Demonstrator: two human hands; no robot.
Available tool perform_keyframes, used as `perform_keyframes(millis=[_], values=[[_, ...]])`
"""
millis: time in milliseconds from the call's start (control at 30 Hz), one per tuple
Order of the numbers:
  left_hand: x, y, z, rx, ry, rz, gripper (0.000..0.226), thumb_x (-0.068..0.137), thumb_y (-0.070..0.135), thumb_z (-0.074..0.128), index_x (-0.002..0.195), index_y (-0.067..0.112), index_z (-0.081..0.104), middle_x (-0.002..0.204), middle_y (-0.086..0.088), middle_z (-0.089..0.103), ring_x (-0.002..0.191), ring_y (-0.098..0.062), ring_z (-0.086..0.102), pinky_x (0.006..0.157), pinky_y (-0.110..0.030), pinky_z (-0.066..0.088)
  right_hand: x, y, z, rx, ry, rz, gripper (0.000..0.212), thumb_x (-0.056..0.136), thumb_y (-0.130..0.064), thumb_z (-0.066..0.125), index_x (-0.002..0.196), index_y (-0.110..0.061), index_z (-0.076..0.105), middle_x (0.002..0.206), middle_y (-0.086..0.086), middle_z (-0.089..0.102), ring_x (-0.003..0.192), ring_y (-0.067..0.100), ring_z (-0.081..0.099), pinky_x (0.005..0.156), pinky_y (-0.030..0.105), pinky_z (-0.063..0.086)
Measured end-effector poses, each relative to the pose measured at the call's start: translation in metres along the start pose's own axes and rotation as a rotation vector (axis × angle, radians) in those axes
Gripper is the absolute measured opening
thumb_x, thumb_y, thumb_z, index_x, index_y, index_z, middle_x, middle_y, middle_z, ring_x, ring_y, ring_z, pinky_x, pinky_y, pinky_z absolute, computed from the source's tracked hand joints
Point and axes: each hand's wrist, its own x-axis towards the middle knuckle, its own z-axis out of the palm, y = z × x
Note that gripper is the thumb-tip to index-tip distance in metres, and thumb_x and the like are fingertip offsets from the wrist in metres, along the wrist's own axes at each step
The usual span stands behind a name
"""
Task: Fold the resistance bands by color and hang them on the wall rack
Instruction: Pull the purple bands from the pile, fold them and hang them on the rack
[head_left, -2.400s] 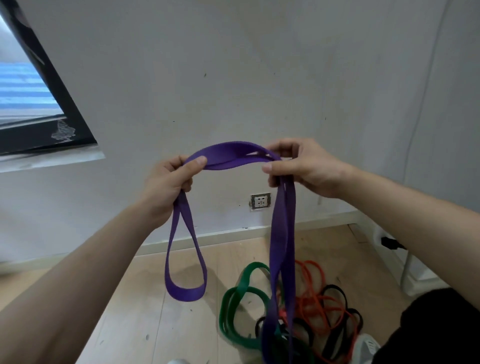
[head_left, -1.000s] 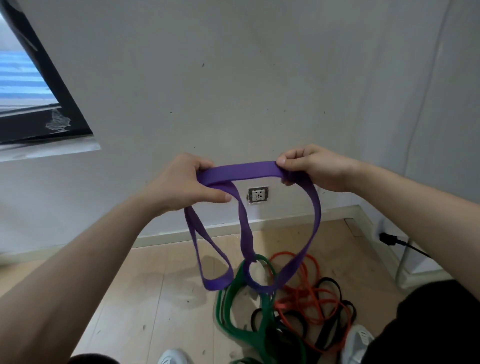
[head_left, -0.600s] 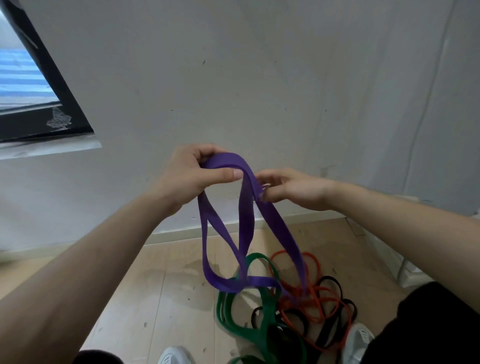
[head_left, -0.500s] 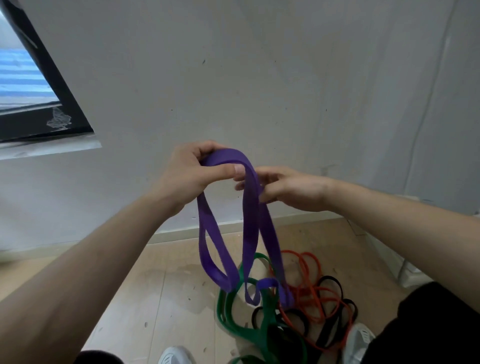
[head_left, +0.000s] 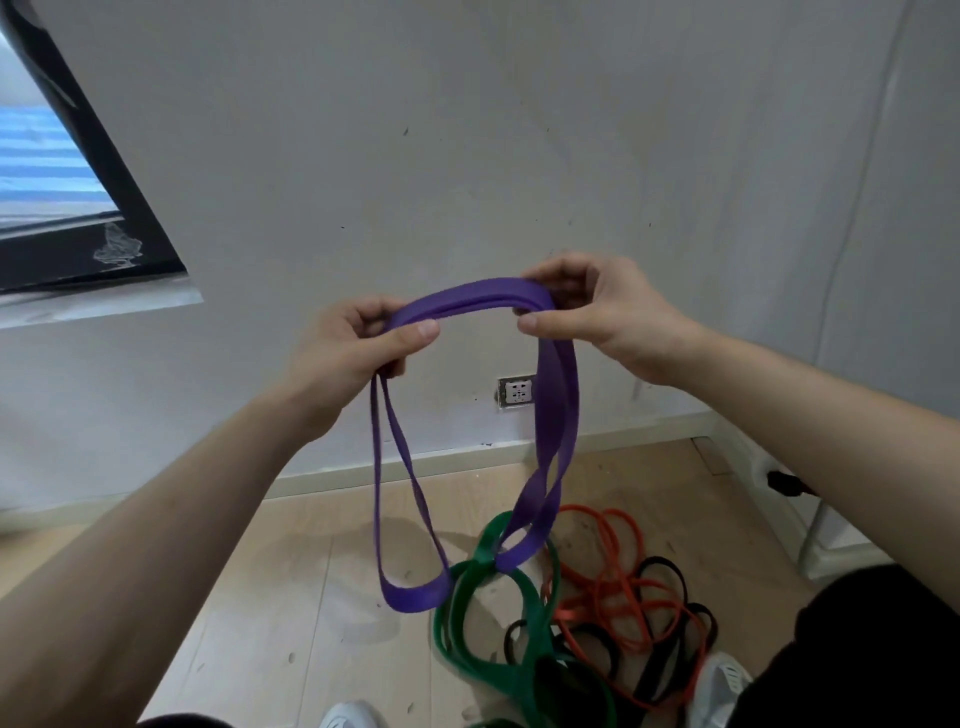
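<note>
I hold a purple resistance band (head_left: 470, 304) doubled over between both hands at chest height. My left hand (head_left: 353, 353) pinches its left end, from which a long loop hangs to about knee level. My right hand (head_left: 602, 317) grips the right end, and a second twisted loop drops from it. On the wooden floor below lie green bands (head_left: 488, 639), orange bands (head_left: 608, 587) and black bands (head_left: 670, 639) in a tangled pile. No wall rack is in view.
A white wall stands ahead with a power socket (head_left: 516, 391) low down and a skirting board under it. A dark-framed window (head_left: 78, 208) is at the upper left. A white appliance with a black plug (head_left: 784, 483) sits at the right. My white shoes show at the bottom edge.
My hands have moved apart, the right one going right and up, so the doubled purple band now spans between them with one loop hanging from each hand.
</note>
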Motion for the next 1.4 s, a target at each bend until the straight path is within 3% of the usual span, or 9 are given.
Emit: perform_keyframes(millis=[133,333,433,700,800,933,1067,1200,1400], values=[[0.003,-0.001,0.007,0.013,-0.111,-0.027,0.036,0.075,0.027,0.085,0.105,0.014,0.070,0.080,0.000,0.068,0.072,-0.013,0.062,0.071,-0.026,0.053,-0.002,-0.005,0.002,-0.093,0.007,-0.103,0.042,0.078,-0.018,0.084,0.117,-0.014,0.069,0.104,0.007,0.076,0.100,0.022,0.073,0.096,0.040,0.058],[0.007,0.010,0.034,0.117,-0.178,0.008,0.049,0.068,0.043,0.089,0.101,0.014,0.070,0.081,0.002,0.070,0.070,-0.009,0.063,0.064,-0.022,0.052,-0.005,-0.007,0.024,-0.358,-0.086,-0.216,0.042,0.081,-0.015,0.084,0.119,-0.010,0.066,0.105,0.003,0.072,0.095,0.015,0.070,0.086,0.030,0.059],[0.008,0.013,0.039,0.169,-0.123,0.038,0.044,0.067,0.046,0.080,0.097,0.014,0.072,0.076,0.005,0.068,0.064,-0.002,0.058,0.059,-0.017,0.045,-0.005,-0.001,0.024,-0.346,-0.148,-0.108,0.050,0.080,-0.014,0.084,0.123,-0.014,0.059,0.104,0.003,0.070,0.094,0.015,0.070,0.084,0.030,0.059],[0.009,0.017,0.029,-0.107,0.006,0.114,0.028,0.079,0.030,0.082,0.090,0.010,0.066,0.059,0.013,0.052,0.055,-0.006,0.042,0.056,-0.018,0.037,-0.018,0.042,0.031,-0.027,-0.456,0.316,0.033,0.087,-0.002,0.074,0.118,0.002,0.062,0.114,0.016,0.074,0.108,0.027,0.071,0.092,0.032,0.058],[0.009,0.015,0.016,-0.180,0.038,0.105,0.024,0.079,0.034,0.076,0.088,0.015,0.066,0.061,0.011,0.051,0.056,-0.008,0.041,0.056,-0.019,0.036,-0.019,0.046,0.038,0.011,-0.427,0.333,0.023,0.089,-0.002,0.071,0.111,0.000,0.063,0.102,0.013,0.074,0.099,0.032,0.071,0.088,0.034,0.059],[0.008,0.010,0.002,-0.168,0.071,0.098,0.023,0.080,0.038,0.073,0.084,0.017,0.066,0.059,0.010,0.048,0.055,-0.008,0.040,0.057,-0.020,0.037,-0.015,0.042,0.039,0.001,-0.371,0.309,0.021,0.091,-0.001,0.068,0.104,-0.017,0.067,0.086,-0.001,0.072,0.078,0.020,0.061,0.076,0.032,0.051],[0.005,0.009,-0.006,-0.187,0.071,0.092,0.026,0.075,0.043,0.073,0.080,0.018,0.065,0.059,0.009,0.048,0.055,-0.009,0.040,0.057,-0.020,0.037,-0.014,0.033,0.039,-0.068,-0.378,0.269,0.026,0.091,-0.006,0.071,0.115,-0.015,0.067,0.097,0.009,0.072,0.084,0.015,0.066,0.077,0.023,0.054],[0.001,0.013,-0.001,-0.166,0.037,0.111,0.030,0.073,0.039,0.074,0.086,0.014,0.065,0.060,0.012,0.051,0.055,-0.007,0.041,0.056,-0.018,0.037,-0.012,0.028,0.047,-0.088,-0.275,0.144,0.046,0.086,-0.014,0.079,0.128,-0.018,0.062,0.108,0.009,0.072,0.100,0.020,0.070,0.087,0.032,0.058],[0.001,0.020,0.011,-0.166,0.087,0.119,0.014,0.083,0.026,0.070,0.081,0.014,0.063,0.056,0.013,0.048,0.053,-0.008,0.039,0.055,-0.019,0.036,-0.009,0.020,0.066,-0.076,-0.094,-0.006,0.063,0.078,-0.021,0.087,0.133,-0.022,0.056,0.109,0.010,0.070,0.100,0.024,0.067,0.089,0.039,0.059]])
